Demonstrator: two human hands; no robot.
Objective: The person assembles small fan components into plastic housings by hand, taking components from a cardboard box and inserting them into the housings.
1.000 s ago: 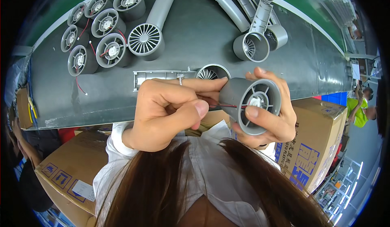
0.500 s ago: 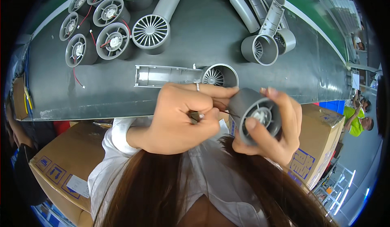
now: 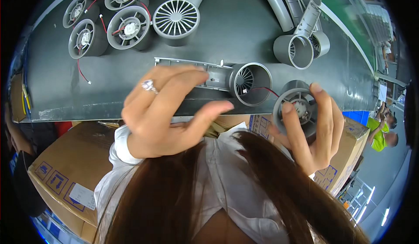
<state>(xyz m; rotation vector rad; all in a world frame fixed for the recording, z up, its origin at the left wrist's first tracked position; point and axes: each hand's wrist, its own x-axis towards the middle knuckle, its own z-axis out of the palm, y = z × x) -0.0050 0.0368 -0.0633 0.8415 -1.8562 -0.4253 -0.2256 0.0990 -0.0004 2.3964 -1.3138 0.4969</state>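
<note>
My right hand (image 3: 321, 132) grips a grey cylindrical fan unit (image 3: 293, 86), its spoked face tilted up and its white hub partly behind my fingers. From it a thin red wire (image 3: 264, 88) runs left, ending in a small white connector over the mouth of a grey round barrel (image 3: 268, 80). That barrel has a slotted grille inside and joins an open half-handle (image 3: 220, 76) lying on the table. Over the handle hovers my left hand (image 3: 161, 113), holding nothing, thumb and fingers apart; it hides part of the handle.
Several similar fan units (image 3: 131, 27) with red wires stand at the back left. Beside them lies a grey grille-ended housing with a handle (image 3: 176, 19). More grey housings (image 3: 293, 51) lie at the back right. Cardboard boxes (image 3: 83, 148) flank me below the table (image 3: 122, 86).
My left hand has let go of the wire, opened and moved left. My right hand has carried the fan unit right and slightly up. The wire now stretches out to the barrel.
</note>
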